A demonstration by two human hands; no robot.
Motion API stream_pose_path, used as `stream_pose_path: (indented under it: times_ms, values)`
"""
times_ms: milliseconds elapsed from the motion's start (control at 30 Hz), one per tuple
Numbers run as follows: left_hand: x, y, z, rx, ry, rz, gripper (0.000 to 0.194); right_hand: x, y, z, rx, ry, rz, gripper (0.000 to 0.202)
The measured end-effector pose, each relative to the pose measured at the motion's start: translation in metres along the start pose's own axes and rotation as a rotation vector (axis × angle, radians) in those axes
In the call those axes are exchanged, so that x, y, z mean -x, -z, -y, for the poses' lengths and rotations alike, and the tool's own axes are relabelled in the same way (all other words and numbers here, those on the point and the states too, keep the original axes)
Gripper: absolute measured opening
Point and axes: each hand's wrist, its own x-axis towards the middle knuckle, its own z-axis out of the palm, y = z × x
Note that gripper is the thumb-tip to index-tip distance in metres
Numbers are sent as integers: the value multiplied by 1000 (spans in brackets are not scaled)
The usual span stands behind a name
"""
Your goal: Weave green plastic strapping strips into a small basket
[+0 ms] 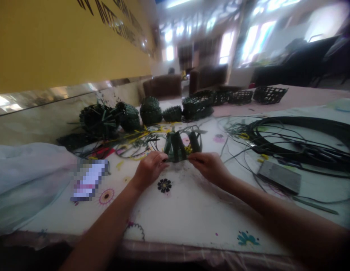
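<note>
Between my hands, a small dark green woven basket piece is held up over the table, with broad flat strips standing up from a band along its lower edge. My left hand pinches the left end of that band. At the right end, the fingers of my right hand are closed on the same piece. Thin loops of strip curve behind it, and blur hides the finer weave.
Several finished-looking green baskets line the table's back. A large coil of dark strip lies at right, near a grey block. Yellow scraps lie behind my hands. A whitish plastic bag and a pixelated packet are at left.
</note>
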Motion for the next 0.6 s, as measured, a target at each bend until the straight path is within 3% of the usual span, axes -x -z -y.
stream_pose_path:
  times_ms: [233,400,533,600]
  values:
    - [0,-1,-10,-118,41,92,13,7,-9,-6,174,60,68,20]
    - [2,-1,-32,-253,13,-159,12,8,-10,-6,225,74,53,21]
    - [5,-15,-49,-95,-58,-27,20,8,-9,-2,221,82,79,21]
    - [6,-23,-53,-136,-38,37,24,7,-9,0,210,81,83,21]
